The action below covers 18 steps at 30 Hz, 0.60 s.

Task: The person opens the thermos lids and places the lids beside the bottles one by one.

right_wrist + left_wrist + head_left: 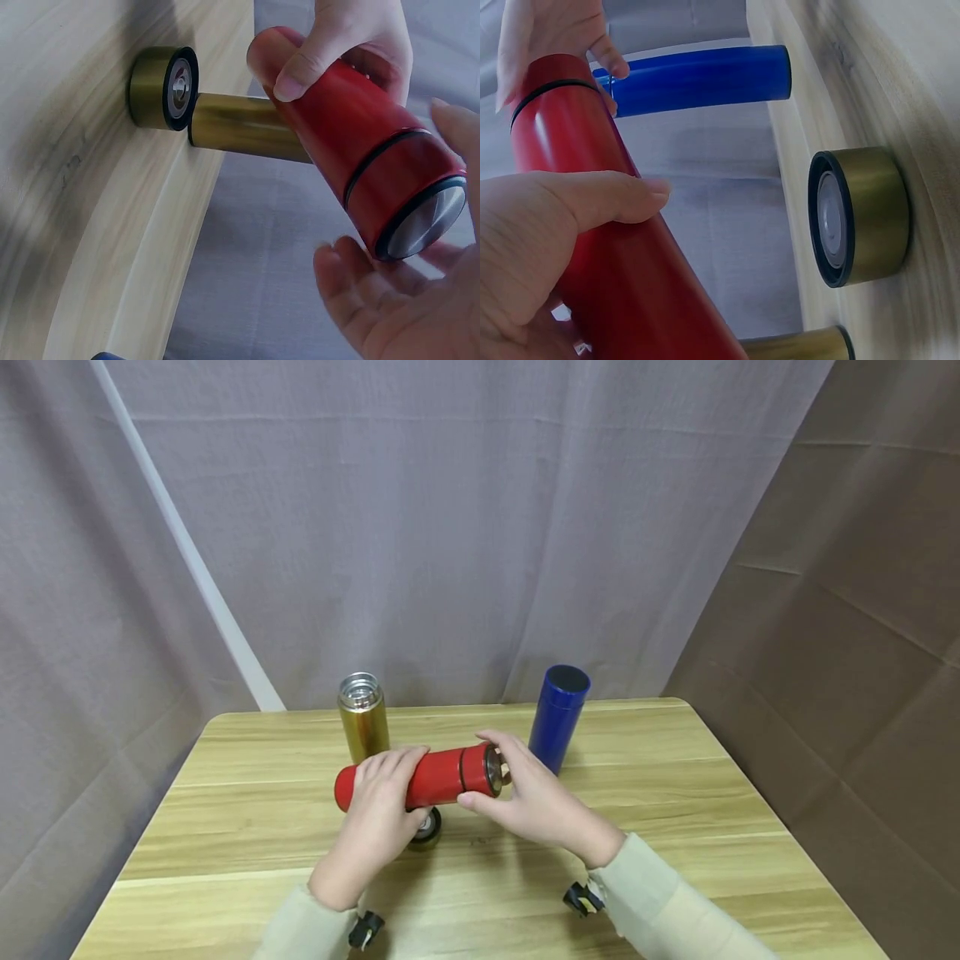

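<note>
A red bottle (437,777) is held tilted almost sideways above the table, its capped end toward the right. My left hand (380,806) grips its body, the thumb lying across the red side (630,285) in the left wrist view. Around the cap end, my right hand (534,797) has its fingers spread; in the right wrist view the fingers (360,281) stand beside the cap (405,187), with a gap on the near side. Below the bottle a gold lid (874,217) rests on the table, its inner side facing up.
Behind the left hand stands an uncapped gold bottle (363,722) with a steel mouth. A blue bottle (557,718) with a dark top stands behind the right hand. Grey curtains (465,527) hang beyond the back edge of the wooden table (247,793).
</note>
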Available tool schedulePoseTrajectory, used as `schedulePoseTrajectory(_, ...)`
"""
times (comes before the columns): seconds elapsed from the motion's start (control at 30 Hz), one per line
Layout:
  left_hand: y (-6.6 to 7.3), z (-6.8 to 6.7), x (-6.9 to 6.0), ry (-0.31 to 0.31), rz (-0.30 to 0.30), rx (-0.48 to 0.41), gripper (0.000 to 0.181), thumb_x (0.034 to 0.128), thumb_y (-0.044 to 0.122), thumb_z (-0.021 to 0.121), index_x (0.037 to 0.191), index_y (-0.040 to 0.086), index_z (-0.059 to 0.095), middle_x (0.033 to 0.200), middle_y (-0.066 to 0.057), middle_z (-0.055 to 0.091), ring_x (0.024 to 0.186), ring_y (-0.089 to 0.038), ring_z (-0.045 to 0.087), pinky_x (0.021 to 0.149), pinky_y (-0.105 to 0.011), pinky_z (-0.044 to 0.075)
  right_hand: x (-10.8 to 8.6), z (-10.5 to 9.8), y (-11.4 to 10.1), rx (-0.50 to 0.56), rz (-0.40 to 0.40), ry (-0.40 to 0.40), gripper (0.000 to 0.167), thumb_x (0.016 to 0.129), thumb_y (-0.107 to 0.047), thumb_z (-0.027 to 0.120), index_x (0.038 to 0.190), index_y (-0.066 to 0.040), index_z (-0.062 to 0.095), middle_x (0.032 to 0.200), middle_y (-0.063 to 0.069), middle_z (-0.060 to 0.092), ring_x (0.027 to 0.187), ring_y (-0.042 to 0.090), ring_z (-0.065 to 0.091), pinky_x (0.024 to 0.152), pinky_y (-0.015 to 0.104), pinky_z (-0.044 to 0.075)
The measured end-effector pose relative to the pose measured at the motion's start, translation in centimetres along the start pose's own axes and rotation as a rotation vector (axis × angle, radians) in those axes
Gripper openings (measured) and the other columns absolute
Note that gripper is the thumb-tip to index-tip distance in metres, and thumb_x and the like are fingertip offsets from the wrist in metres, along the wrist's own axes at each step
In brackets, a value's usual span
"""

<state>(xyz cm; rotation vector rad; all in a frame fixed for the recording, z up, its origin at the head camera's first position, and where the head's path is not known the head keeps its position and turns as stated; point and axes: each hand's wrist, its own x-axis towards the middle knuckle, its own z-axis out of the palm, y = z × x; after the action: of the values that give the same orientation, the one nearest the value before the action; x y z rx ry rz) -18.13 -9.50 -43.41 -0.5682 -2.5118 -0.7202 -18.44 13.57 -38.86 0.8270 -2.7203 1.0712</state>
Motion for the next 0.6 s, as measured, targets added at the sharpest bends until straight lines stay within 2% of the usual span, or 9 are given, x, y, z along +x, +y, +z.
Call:
schedulePoseTrajectory(0.17,0.25,0.00,-0.01,0.004,-0.004,0.012,0.076,0.0632,0.010,0.088,0.132,0.011,0.055,0.125,-0.006,0.059,0.115,-0.030,0.049,0.102,-0.047,0.030,0.04,0.01,0.00,0.021,0.129,0.031,0.076,0.081,-0.064,0.064,0.140,-0.022,0.042,0.113,-0.007,0.055,0.091,0.010,0.055,0.070,0.031,0.052)
schedulePoseTrajectory(0.3,0.32,0.02,-0.05,0.000,-0.012,0.018,0.077,0.0627,0.009,0.088,0.132,0.011,0.055,0.126,-0.006,0.058,0.116,-0.030,0.048,0.103,-0.047,0.029,0.14,-0.15,-0.08,0.036,0.192,0.043,0.070,0.083,-0.065,0.061,0.136,-0.021,0.048,0.097,-0.007,0.061,0.082,0.011,0.058,0.067,0.031,0.050)
schedulePoseTrajectory(0.43,0.30,0.07,-0.07,0.003,-0.010,0.019,0.077,0.0629,0.010,0.088,0.132,0.012,0.055,0.126,-0.006,0.058,0.116,-0.030,0.048,0.103,-0.047,0.029,0.16,-0.27,-0.15,0.038,0.207,0.044,0.066,0.081,-0.068,0.061,0.128,-0.022,0.053,0.086,-0.008,0.062,0.074,0.012,0.059,0.065,0.032,0.050)
schedulePoseTrajectory(0.6,0.21,0.23,-0.14,0.008,-0.006,0.013,0.077,0.0631,0.013,0.089,0.132,0.011,0.055,0.126,-0.006,0.058,0.115,-0.029,0.048,0.101,-0.047,0.031,0.14,-0.22,-0.07,0.056,0.181,0.028,0.060,0.079,-0.067,0.063,0.123,-0.026,0.055,0.087,-0.010,0.062,0.076,0.011,0.060,0.063,0.031,0.052)
